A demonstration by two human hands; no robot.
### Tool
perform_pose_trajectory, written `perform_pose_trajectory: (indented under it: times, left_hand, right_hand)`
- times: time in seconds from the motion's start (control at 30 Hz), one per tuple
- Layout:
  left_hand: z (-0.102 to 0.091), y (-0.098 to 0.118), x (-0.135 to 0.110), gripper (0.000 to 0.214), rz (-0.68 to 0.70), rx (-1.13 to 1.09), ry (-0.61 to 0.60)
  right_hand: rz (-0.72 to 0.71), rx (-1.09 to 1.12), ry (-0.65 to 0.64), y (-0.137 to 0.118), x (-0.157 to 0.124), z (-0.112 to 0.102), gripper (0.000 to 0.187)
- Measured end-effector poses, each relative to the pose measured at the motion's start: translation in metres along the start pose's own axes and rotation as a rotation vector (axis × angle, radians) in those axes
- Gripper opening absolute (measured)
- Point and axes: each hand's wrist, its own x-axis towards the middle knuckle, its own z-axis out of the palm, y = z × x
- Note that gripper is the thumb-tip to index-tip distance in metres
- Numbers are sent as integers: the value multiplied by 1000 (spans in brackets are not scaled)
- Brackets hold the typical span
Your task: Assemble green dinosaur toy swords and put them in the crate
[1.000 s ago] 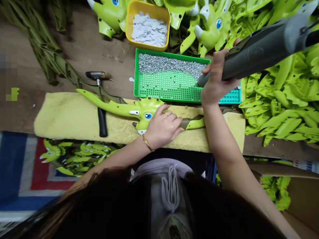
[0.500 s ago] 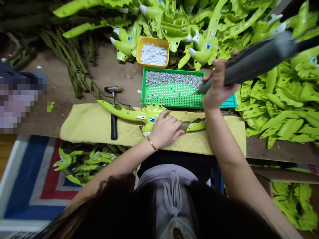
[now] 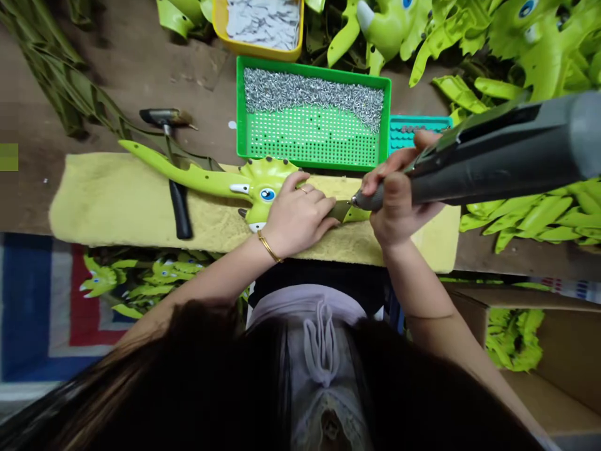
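Note:
A lime-green plastic toy dinosaur with a blue eye and white horns lies on its side on the yellow cloth pad. My left hand is closed over its head and neck, pressing it against the pad. In my right hand is a dark grey electric screwdriver, held at a slant with its body out to the right. Its tip touches or nearly touches the olive-green part of the toy, just right of my left fingers. Whether a screw is on the tip cannot be made out.
Beyond the pad stands a green perforated tray of small screws, with a teal tray beside it. A hammer lies at left. A yellow tub holds small white pieces. Green toy parts are heaped at right.
The screwdriver has come from the screw tray down to the toy. My left hand stays on the toy. The camera view has shifted closer and lower.

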Motion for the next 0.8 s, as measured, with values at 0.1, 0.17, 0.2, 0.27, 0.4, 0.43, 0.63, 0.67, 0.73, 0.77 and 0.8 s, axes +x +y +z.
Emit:
perform_pose_trajectory:
  times: [0.1, 0.17, 0.2, 0.27, 0.4, 0.43, 0.63, 0.67, 0.73, 0.77, 0.8]
  left_hand:
    - [0, 0, 0, 27, 5, 3, 1]
    - [-1, 0, 1, 27, 12, -11, -6]
    - [-1, 0, 2, 28, 17, -11, -12]
    - [-3, 1, 3, 30, 32, 11, -26]
    - [-13, 0, -11, 27, 66, 18, 47]
    - [-16, -3, -19, 25, 32, -11, 124]
    - [-27, -29, -88, 26, -818, -445, 551]
    - [-28, -32, -94, 32, -932, -647, 496]
    - [-28, -33, -98, 44, -1045, -1039, 341]
    - [-27, -32, -97, 49, -1060, -1173, 279]
    - [-27, -30, -95, 52, -1064, -1256, 250]
  right_hand:
    - [37, -1, -79, -7, 1, 0, 46]
    - [13, 62, -125, -13, 12, 6, 38]
    - [-18, 102, -87, -14, 21, 13, 34]
    - [-94, 167, 77, -6, 43, 29, 32]
    - [-116, 56, 165, 42, 77, 53, 49]
    - [-85, -30, 141, 55, 79, 56, 50]
    - [-38, -179, 236, 83, 73, 55, 52]
    - [-46, -164, 232, 81, 73, 55, 52]
    - [-71, -133, 237, 75, 77, 56, 52]
    - [-83, -111, 243, 71, 80, 57, 50]
    - [-97, -77, 252, 64, 82, 57, 47]
